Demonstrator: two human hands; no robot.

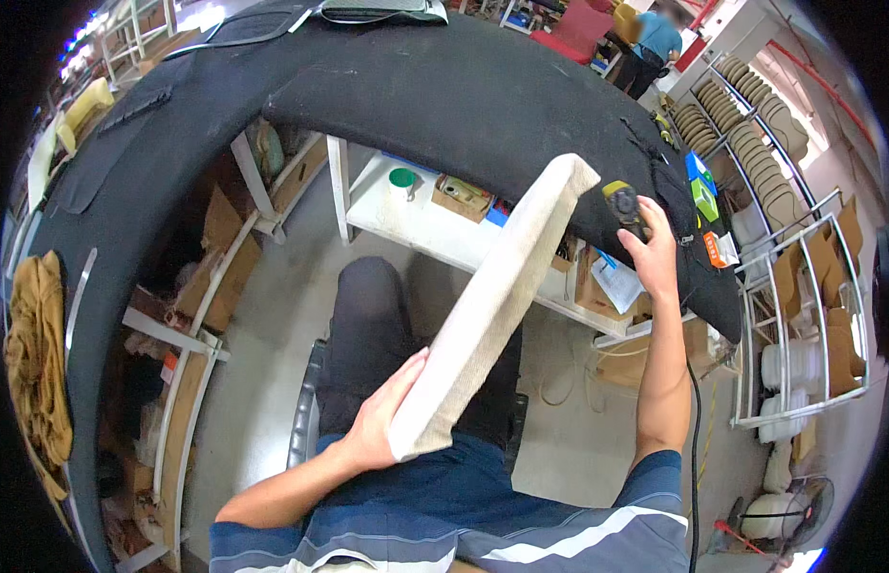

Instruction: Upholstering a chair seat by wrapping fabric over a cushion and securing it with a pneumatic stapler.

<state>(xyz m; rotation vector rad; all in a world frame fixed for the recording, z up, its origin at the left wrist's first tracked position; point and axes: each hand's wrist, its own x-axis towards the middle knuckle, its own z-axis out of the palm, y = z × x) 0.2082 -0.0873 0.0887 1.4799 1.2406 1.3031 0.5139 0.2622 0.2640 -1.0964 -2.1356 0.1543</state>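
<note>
Far left, a heap of tan cloth (36,353) lies on the black-covered table (444,86). The seated person's left hand (387,420) cups the near end of a long beige upholstered panel (492,306), fingers wrapped under it, so the panel slants up over the lap toward the table edge. The right hand (650,250) is closed around a black-and-yellow power tool (624,205) at the table edge. Cluttered shelves (454,224) crowd the knees; a wire rack (798,286) stands far right.
</note>
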